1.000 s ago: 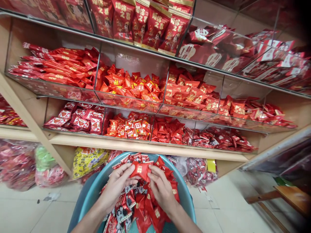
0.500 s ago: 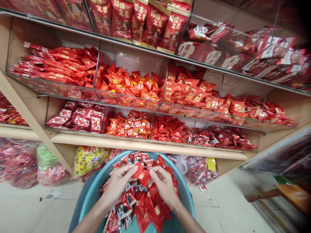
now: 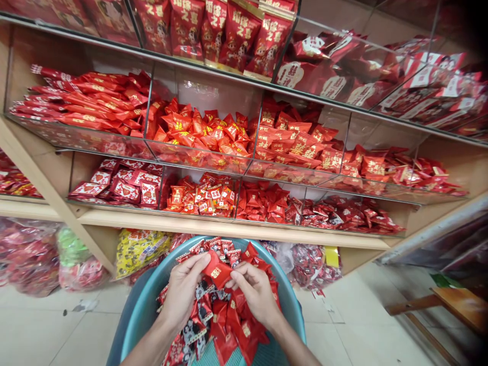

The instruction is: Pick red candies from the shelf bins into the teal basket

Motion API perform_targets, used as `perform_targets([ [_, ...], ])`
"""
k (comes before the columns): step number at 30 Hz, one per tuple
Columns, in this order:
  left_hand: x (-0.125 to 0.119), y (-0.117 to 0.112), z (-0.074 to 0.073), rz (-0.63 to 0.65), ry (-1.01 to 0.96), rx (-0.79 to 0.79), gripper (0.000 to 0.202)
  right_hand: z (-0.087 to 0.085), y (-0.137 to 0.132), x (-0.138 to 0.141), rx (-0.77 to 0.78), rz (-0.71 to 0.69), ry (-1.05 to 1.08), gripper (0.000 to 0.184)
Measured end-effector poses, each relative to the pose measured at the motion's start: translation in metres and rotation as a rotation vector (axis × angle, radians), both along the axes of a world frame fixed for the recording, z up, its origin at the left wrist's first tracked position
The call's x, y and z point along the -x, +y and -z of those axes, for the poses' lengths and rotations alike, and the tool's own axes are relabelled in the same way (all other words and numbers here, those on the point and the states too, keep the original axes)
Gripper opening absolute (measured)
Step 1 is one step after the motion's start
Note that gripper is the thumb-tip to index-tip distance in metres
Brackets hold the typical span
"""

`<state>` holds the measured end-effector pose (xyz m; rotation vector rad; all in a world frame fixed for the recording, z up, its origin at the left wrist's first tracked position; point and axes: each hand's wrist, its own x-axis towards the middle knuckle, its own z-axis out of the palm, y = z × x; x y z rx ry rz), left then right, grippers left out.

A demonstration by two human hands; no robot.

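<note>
Between both hands, over a teal plastic basket point(image 3: 295, 305), is a small red candy packet point(image 3: 217, 272) with gold print. My left hand point(image 3: 185, 284) pinches its left end between thumb and fingers. At its right end, the thumb and fingertips of my right hand point(image 3: 253, 290) are closed on the wrapper. Below the hands the basket holds plain red packets point(image 3: 246, 328) on the right. Red, black and white patterned packets point(image 3: 194, 325) lie to the left. My forearms cover part of the pile.
Wooden shelves with clear dividers rise ahead, full of red packets point(image 3: 213, 134). Under the lowest shelf board point(image 3: 229, 231) sit a yellow bag point(image 3: 143, 251) and other plastic bags of sweets point(image 3: 316, 267). A wooden stool point(image 3: 457, 305) stands at right on the tiled floor.
The red packet has shifted slightly left and up and turned, so more of its left end shows. My left hand has moved a little; my right stays close to its earlier place.
</note>
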<state>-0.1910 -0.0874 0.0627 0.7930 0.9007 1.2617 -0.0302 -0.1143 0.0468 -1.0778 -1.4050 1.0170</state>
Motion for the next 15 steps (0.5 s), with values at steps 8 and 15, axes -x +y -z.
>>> perform_targets([
  [8, -0.014, 0.004, -0.006, -0.031, -0.172, 0.074, 0.034, -0.003, 0.001, -0.002, -0.029, -0.005, 0.023, 0.021],
  [15, -0.012, -0.004, 0.0, 0.131, -0.076, 0.153, 0.059, -0.002, 0.001, -0.007, -0.127, 0.03, -0.215, 0.022],
])
